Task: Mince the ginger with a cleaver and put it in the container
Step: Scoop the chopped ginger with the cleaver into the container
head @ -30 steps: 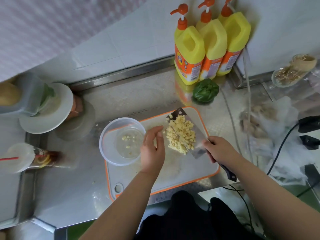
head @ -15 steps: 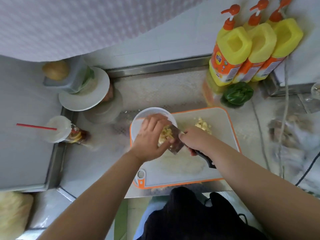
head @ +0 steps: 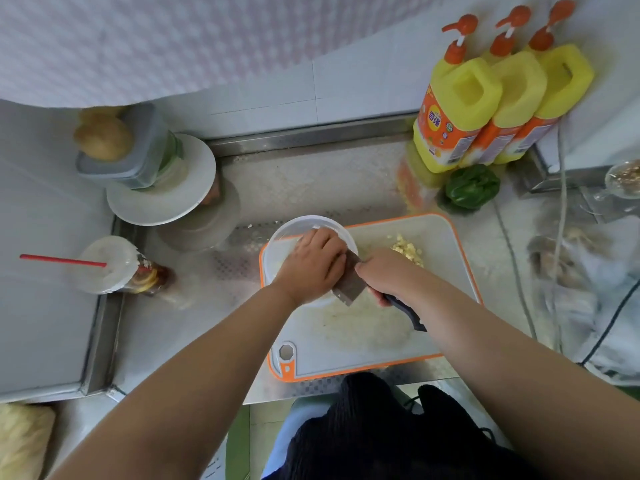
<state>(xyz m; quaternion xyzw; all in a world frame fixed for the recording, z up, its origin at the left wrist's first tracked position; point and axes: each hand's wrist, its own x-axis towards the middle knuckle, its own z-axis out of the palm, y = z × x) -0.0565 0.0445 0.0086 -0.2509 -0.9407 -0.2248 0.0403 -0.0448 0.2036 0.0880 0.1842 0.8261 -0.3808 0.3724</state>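
Since half a second ago, little moved: right hand (head: 382, 271) grips cleaver (head: 349, 284), tilted over container (head: 313, 225); left hand (head: 313, 265) flat against blade (ginger (head: 408, 252) remaining on board (head: 363, 334)).

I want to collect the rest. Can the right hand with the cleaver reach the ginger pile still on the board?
Probably yes. The minced ginger pile lies on the cutting board just beyond the right hand, which holds the cleaver, and nothing stands between them.

The nearest yellow detergent bottle (head: 453, 112) carries an orange label with Chinese characters too blurred to read.
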